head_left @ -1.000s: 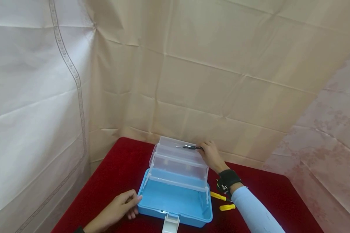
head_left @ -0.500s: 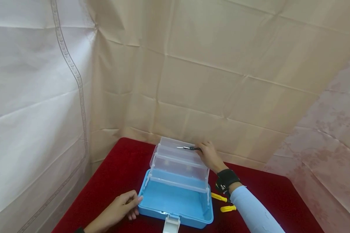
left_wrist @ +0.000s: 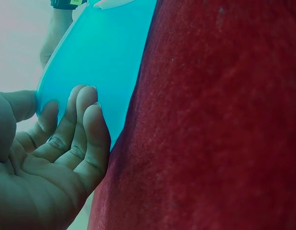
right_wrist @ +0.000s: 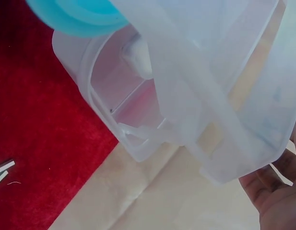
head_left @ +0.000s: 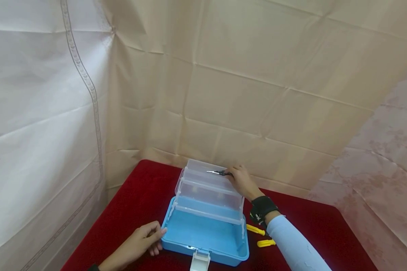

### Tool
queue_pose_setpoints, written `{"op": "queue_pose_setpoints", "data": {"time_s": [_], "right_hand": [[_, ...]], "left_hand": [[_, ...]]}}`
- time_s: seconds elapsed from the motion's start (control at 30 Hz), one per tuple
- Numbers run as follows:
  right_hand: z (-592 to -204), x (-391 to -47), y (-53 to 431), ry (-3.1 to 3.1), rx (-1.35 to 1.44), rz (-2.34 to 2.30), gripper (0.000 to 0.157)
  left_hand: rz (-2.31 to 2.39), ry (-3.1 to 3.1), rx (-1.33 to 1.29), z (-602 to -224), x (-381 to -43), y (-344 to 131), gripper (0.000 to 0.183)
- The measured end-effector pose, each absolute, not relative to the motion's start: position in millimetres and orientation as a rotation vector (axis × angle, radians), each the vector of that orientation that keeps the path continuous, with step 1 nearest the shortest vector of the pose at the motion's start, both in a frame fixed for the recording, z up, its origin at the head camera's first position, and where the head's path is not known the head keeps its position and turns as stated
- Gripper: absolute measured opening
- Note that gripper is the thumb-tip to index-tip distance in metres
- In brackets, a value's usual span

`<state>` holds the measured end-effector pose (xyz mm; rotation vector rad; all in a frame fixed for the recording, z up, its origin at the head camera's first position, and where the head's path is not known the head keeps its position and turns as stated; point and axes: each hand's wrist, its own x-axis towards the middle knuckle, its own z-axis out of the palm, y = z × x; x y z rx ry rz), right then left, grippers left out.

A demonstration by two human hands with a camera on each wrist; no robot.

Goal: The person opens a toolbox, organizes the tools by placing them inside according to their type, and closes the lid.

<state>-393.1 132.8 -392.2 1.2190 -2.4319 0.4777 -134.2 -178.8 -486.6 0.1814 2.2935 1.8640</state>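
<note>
A blue toolbox (head_left: 203, 229) stands with its stepped translucent trays (head_left: 207, 192) folded out at the back. My left hand (head_left: 144, 238) grips its front left corner; in the left wrist view the thumb is at the rim and the fingers lie against the outer wall (left_wrist: 104, 52). Over the rearmost tray, my right hand (head_left: 242, 182) holds a slim dark tool (head_left: 220, 172) with a thin silver tip pointing left. Its kind is too small to tell. In the right wrist view some fingers of the right hand (right_wrist: 279, 196) show at the tray's outer edge (right_wrist: 243, 172).
Two yellow-handled tools, one handle (head_left: 256, 229) behind the other (head_left: 266, 243), lie right of the box, partly hidden by the right forearm. A white latch (head_left: 200, 261) hangs at the front. Red cloth (head_left: 135, 195) covers the table; beige sheeting (head_left: 224, 94) rises behind.
My right hand has shifted slightly left over the rear tray, and the dark tool looks a little shorter. The left hand stays at the corner.
</note>
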Motion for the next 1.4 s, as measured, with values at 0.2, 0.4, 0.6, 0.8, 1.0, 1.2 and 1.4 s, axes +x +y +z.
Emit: {"op": "queue_pose_setpoints", "data": {"time_s": [0.2, 0.4, 0.6, 0.8, 1.0, 1.2, 1.4], "right_hand": [[-391, -391, 131, -2.455, 1.212, 0.495, 0.019], [-392, -389, 130, -2.471, 1.190, 0.489, 0.016], [-393, -384, 151, -2.438, 1.134, 0.584, 0.016], [-409, -361, 205, -2.506, 0.913, 0.587, 0.022], [-450, -336, 278, -2.786, 0.624, 0.413, 0.021], [-473, -322, 329, -3.061, 0.521, 0.416, 0.028], [-478, -315, 335, -3.097, 0.499, 0.500, 0.034]], "left_hand": [[1.860, 2.305, 0.179, -485, -134, -178, 0.038], [1.863, 2.303, 0.172, -484, -133, -178, 0.039], [1.866, 2.273, 0.176, -484, -132, -178, 0.038], [1.857, 2.310, 0.199, -483, -135, -179, 0.038], [1.851, 2.302, 0.188, -484, -133, -183, 0.038], [1.862, 2.284, 0.138, -485, -121, -191, 0.040], [1.852, 2.308, 0.114, -482, -116, -199, 0.040]]}}
